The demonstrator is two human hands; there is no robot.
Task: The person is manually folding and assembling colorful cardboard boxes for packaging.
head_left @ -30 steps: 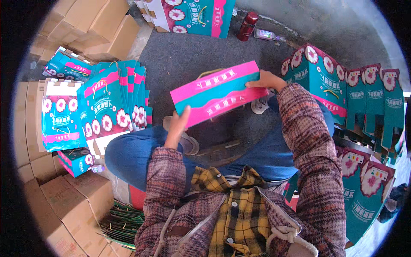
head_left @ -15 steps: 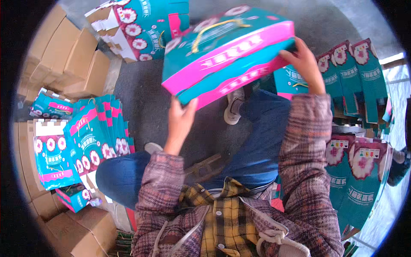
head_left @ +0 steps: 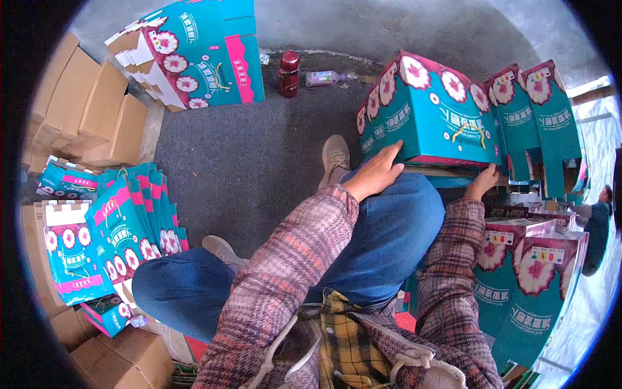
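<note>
A teal gift carton (head_left: 447, 123) with pink trim, printed round fruit slices and a yellow cord handle is at the right, beyond my right knee. My left hand (head_left: 379, 172) lies against its near left corner, fingers along the edge. At its near right corner, my right hand (head_left: 481, 181) has its fingers curled at the lower edge. Between them the two hands hold the carton, which sits on or against other teal cartons. Its underside is mostly hidden.
More teal cartons (head_left: 525, 292) stand at the right. Flattened teal cartons (head_left: 126, 233) lean at the left, others (head_left: 214, 71) at the far left. Brown boxes (head_left: 116, 129) line the left side. A dark red bottle (head_left: 289, 74) and a clear plastic bottle (head_left: 321, 78) are by the wall.
My hands have carried the gift carton from the upper middle to the right and turned it, so its handle side faces me. The two bottles by the wall now show.
</note>
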